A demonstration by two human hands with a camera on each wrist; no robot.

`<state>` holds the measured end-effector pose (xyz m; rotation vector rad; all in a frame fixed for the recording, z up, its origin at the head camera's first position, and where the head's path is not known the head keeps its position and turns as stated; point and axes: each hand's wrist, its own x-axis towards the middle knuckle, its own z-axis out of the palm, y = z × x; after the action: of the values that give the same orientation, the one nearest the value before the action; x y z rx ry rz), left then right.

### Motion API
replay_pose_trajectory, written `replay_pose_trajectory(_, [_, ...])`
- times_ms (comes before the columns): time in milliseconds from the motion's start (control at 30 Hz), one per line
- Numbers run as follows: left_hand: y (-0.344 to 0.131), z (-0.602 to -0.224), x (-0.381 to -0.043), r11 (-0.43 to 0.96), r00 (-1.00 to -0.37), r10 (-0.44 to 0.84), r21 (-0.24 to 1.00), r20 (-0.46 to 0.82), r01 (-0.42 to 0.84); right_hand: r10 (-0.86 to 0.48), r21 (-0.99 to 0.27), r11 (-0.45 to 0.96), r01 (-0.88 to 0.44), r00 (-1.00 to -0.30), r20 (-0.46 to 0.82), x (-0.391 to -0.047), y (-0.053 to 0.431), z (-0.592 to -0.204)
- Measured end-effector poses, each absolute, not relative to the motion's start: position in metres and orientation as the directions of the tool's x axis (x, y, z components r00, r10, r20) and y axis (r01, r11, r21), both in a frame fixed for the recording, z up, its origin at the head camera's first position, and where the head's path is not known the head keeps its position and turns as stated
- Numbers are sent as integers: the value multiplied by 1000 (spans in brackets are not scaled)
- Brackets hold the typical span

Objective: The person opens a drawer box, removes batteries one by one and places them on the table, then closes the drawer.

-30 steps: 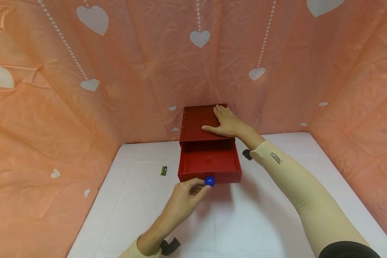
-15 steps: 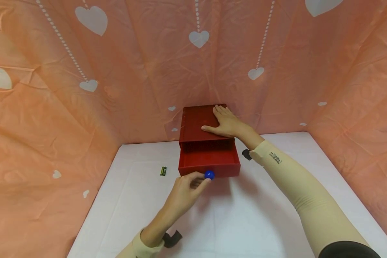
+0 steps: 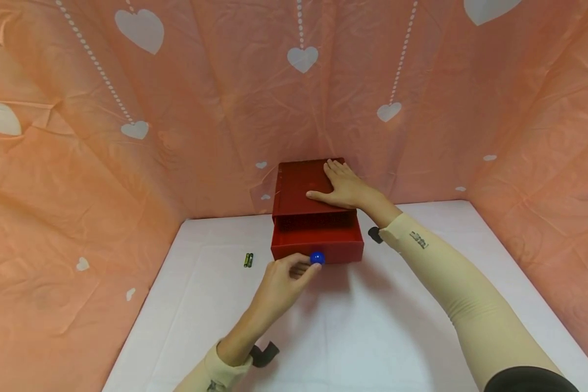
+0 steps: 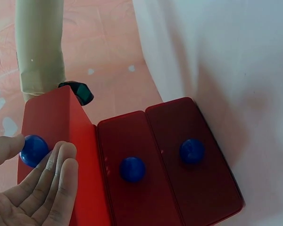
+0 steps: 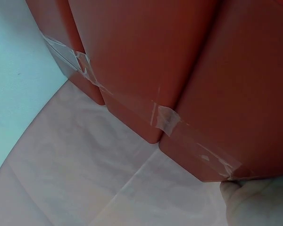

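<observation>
A red drawer cabinet point(image 3: 296, 188) stands at the back of the white table, its top drawer point(image 3: 342, 252) pulled partly out. My left hand point(image 3: 280, 280) pinches that drawer's round blue knob point(image 3: 317, 258) between thumb and fingers. The visible part of the drawer's inside holds nothing I can make out. On the cabinet's top lies my right hand point(image 3: 342, 188), palm down with fingers spread. Below the drawer, the left wrist view shows two closed drawers with a middle knob point(image 4: 132, 169) and a lower knob point(image 4: 192, 151). Clear tape point(image 5: 167, 120) crosses the cabinet's side in the right wrist view.
Two small green-and-black batteries point(image 3: 248, 260) lie side by side on the white tablecloth point(image 3: 210, 305), left of the cabinet. An orange curtain point(image 3: 215, 136) with white hearts hangs close behind the cabinet and along both sides.
The top drawer has slid inward, away from me, with my left hand moving along on its knob. The opening is shallower. My right hand has stayed on the cabinet's top.
</observation>
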<state>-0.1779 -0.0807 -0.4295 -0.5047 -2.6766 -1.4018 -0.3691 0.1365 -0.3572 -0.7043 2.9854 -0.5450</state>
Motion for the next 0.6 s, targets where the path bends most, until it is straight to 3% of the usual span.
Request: replay_pose_trajectory(600, [-76,-430,-203,532,-946,234,786,223,316,-441,-350,833,-427,-896,45,-370,136,-357])
